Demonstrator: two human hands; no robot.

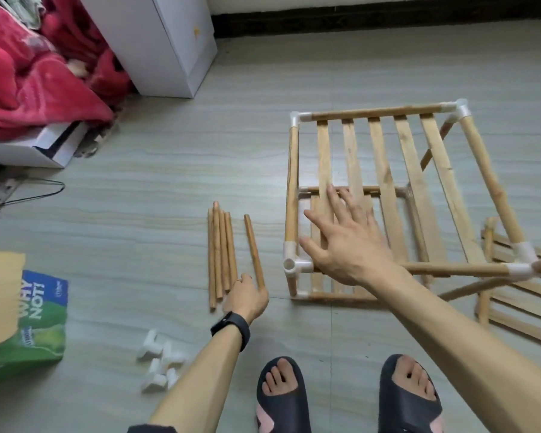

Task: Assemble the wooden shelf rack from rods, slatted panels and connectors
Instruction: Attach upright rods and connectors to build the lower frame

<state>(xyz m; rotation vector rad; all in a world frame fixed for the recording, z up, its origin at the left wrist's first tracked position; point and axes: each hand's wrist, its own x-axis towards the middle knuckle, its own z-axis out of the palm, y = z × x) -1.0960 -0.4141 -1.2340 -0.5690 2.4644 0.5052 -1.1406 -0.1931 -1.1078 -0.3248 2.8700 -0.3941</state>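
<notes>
Shelf rack (384, 195), two-tiered, wooden slats, white connectors (295, 265)

Single head-worn view, looking forward and down, close over floor (169, 170); wide-angle

Tan rack (384, 170) with white connectors (297, 118), red blanket (28, 89), green-and-blue bag (41, 323), black slippers (281, 398), grey streaked floor (169, 182).

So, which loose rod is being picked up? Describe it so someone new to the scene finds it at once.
Start at the half-built rack on the floor. Left of it lie loose rods: a bunch of four, then the lone rod nearer the rack. It alone lies apart, slightly slanted, its near end held by the left hand.
</notes>
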